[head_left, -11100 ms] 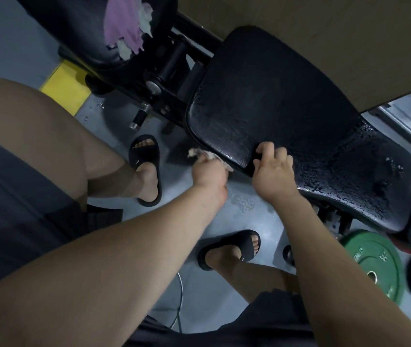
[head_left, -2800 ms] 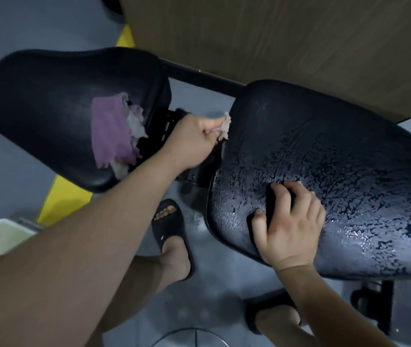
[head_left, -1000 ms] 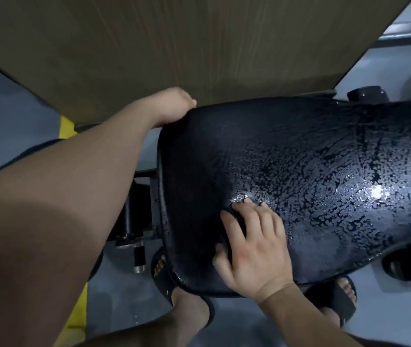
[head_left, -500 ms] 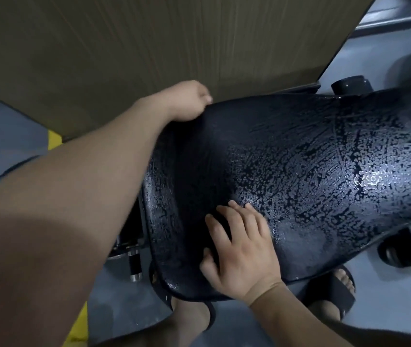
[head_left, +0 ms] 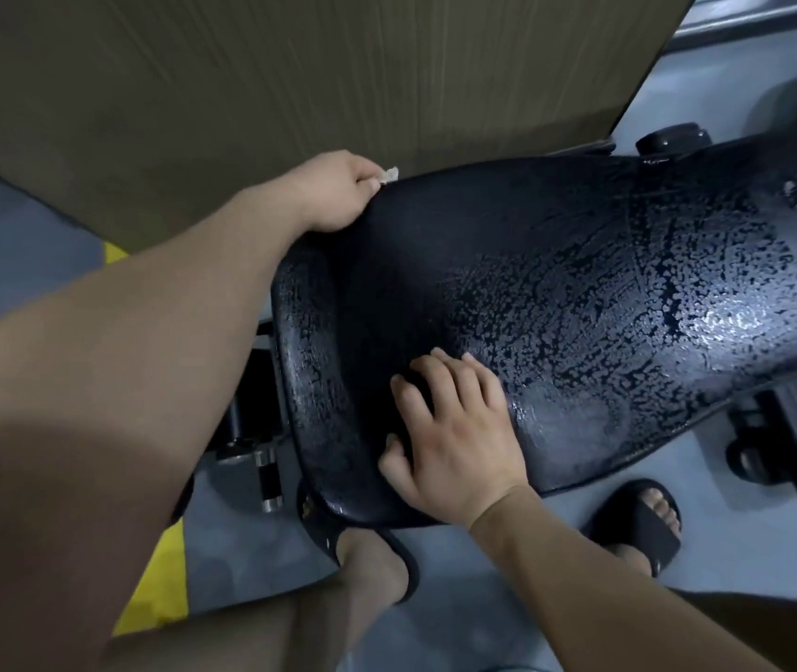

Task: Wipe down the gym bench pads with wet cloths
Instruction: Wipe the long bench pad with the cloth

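Your left hand (head_left: 338, 191) curls round the cloth (head_left: 389, 175), only a pale scrap showing past its fingers, at the far edge of the bench pad (head_left: 580, 293), likely to wipe that rim. Your right hand (head_left: 454, 438), fingers loosely spread, presses flat on the wet pad nearer you, probably bracing it. The rest of the cloth is hidden.

bare forearms (head_left: 144, 380), bare shins (head_left: 362, 589), black open-toed slide sandals (head_left: 629, 526) on both feet
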The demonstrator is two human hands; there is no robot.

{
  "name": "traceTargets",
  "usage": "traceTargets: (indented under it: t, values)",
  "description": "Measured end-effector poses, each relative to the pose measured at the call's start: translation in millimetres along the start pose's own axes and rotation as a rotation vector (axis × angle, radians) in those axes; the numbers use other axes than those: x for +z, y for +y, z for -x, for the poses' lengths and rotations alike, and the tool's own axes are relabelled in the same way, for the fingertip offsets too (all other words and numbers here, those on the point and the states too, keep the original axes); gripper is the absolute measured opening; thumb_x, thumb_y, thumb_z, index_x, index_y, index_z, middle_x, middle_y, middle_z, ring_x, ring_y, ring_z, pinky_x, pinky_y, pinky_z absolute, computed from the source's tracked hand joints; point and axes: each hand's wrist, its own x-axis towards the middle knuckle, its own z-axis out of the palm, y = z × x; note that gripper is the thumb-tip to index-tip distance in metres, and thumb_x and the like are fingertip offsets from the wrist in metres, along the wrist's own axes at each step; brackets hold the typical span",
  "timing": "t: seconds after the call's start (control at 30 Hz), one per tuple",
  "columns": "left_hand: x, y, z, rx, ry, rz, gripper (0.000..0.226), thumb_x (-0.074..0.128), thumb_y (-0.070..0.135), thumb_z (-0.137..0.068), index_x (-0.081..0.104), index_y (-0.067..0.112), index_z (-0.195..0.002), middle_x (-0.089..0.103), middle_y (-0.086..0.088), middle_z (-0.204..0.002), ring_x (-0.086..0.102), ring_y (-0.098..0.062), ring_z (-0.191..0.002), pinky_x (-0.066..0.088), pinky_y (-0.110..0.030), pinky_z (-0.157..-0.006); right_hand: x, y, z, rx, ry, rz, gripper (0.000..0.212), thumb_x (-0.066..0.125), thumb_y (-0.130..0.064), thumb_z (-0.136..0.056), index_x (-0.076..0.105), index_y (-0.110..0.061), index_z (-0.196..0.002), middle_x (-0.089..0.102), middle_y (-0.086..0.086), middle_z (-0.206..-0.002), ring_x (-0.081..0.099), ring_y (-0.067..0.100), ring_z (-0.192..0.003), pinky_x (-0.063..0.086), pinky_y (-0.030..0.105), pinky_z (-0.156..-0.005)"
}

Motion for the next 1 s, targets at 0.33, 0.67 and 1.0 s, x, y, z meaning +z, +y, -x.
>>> traceTargets:
  t: [0.33, 0.67, 1.0]
  values:
    - [13, 23, 4, -0.113, 0.098, 0.012, 0.038, 0.036, 0.026, -0.110, 0.056, 0.014, -0.140, 0.057, -0.015, -0.139, 0.053, -0.035, -0.125, 0.042, -0.034, -0.100, -63, 87, -5, 0.105, -0.015, 0.095, 0.051, 0.055, -0.043, -0.083, 0.062, -0.013, -0.123, 0.052, 0.016, -0.134, 0.048, 0.040, -0.122, 0.037, 0.047, -0.107]
    - [9, 85, -51, 0.012, -0.016, 0.135, 0.030, 0.047, 0.027, -0.108, 0.070, 0.019, -0.124, 0.066, 0.007, -0.123, 0.058, -0.012, -0.116, 0.042, -0.022, -0.098, -54, 158, 18, 0.234, -0.018, 0.182, 0.067, 0.048, -0.052, -0.091, 0.042, -0.029, -0.154, 0.039, 0.013, -0.159, 0.031, 0.032, -0.150, 0.020, 0.053, -0.123]
    - [-6, 88, -41, 0.210, -0.069, -0.018, 0.043, 0.052, 0.006, -0.102, 0.067, 0.030, -0.134, 0.060, 0.019, -0.136, 0.050, 0.001, -0.132, 0.027, -0.004, -0.109, -55, 160, 19, 0.227, 0.002, 0.162, 0.070, 0.048, -0.052, -0.089, 0.043, -0.028, -0.154, 0.040, 0.013, -0.158, 0.031, 0.032, -0.149, 0.018, 0.051, -0.124]
